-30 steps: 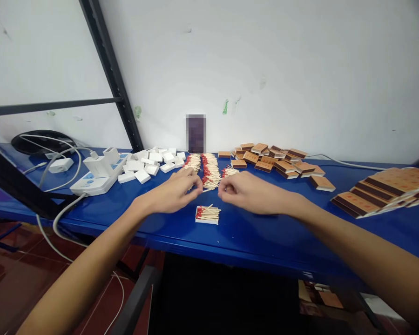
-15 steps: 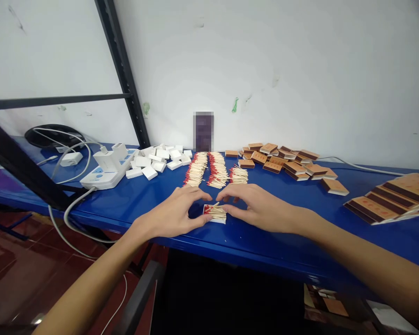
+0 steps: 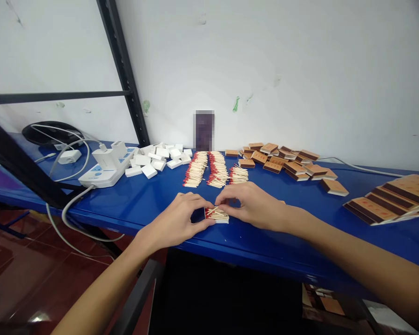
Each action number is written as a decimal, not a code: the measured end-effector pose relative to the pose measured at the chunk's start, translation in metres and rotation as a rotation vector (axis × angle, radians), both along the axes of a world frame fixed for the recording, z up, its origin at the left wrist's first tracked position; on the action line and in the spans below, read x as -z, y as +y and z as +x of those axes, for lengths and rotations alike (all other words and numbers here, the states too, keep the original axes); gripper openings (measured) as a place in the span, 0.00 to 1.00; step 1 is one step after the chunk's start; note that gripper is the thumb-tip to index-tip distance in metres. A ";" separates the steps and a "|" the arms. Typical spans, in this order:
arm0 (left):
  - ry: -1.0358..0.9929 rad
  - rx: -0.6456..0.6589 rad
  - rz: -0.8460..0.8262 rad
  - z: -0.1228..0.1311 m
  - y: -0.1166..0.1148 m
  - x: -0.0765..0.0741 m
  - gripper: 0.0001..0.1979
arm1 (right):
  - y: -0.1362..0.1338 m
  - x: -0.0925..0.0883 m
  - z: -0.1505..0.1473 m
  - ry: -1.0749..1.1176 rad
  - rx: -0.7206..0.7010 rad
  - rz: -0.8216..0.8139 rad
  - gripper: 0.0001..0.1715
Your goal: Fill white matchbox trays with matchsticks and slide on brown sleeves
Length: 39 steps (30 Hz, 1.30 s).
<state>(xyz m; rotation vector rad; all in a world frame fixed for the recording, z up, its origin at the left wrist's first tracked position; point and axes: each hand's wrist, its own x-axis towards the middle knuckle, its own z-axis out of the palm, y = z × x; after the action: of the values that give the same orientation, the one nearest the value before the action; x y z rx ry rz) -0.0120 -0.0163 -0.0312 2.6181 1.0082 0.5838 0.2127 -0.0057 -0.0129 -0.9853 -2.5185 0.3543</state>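
On the front part of the blue table lies a small white matchbox tray [image 3: 222, 222] filled with red-tipped matches [image 3: 218, 213], some lying askew on top. My left hand [image 3: 181, 217] closes on its left part, thumb along the near side and index finger at the far side. Over the tray's right part curls my right hand [image 3: 256, 207], its index finger and thumb closed at the top matches; its other fingertips are partly hidden. Just beyond my hands, loose matches lie in two long rows [image 3: 196, 170] [image 3: 217, 170] and a shorter row [image 3: 239, 175].
White empty trays [image 3: 157, 158] are heaped at back left, beside a power strip [image 3: 103, 176] with chargers and cables. Brown matchbox sleeves [image 3: 286, 160] lie piled at back right. Stacked matchboxes [image 3: 387, 202] stand at far right. A black metal upright [image 3: 125, 79] rises at left.
My right hand has moved slightly left, and its fingers have come down onto the matches. My left fingers have drawn in closer about the tray, which sits slightly further right.
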 end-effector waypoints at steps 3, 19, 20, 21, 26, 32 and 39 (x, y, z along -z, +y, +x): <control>-0.019 -0.005 0.017 0.000 -0.001 0.002 0.14 | -0.001 -0.003 -0.001 -0.018 0.022 -0.023 0.08; -0.047 -0.029 0.030 -0.002 -0.003 0.004 0.14 | 0.000 0.002 -0.006 0.154 0.044 -0.289 0.12; -0.046 -0.031 0.025 -0.002 -0.003 0.004 0.14 | 0.000 0.003 -0.004 0.163 0.050 -0.313 0.12; -0.045 -0.033 0.021 -0.002 -0.003 0.005 0.14 | 0.000 0.003 -0.003 0.169 0.059 -0.333 0.12; -0.040 -0.074 0.007 -0.004 -0.004 0.006 0.17 | 0.001 0.009 0.000 0.219 0.078 -0.369 0.11; -0.062 -0.068 -0.017 -0.001 -0.003 0.003 0.13 | 0.005 0.013 -0.004 0.240 0.101 -0.357 0.06; -0.112 -0.103 -0.067 0.011 -0.001 -0.002 0.07 | 0.006 0.014 -0.003 0.289 0.131 -0.465 0.04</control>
<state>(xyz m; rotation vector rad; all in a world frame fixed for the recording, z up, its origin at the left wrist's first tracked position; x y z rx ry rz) -0.0008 -0.0177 -0.0293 2.4577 1.1116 0.7000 0.2101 0.0007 -0.0267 -1.1600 -2.1382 0.9961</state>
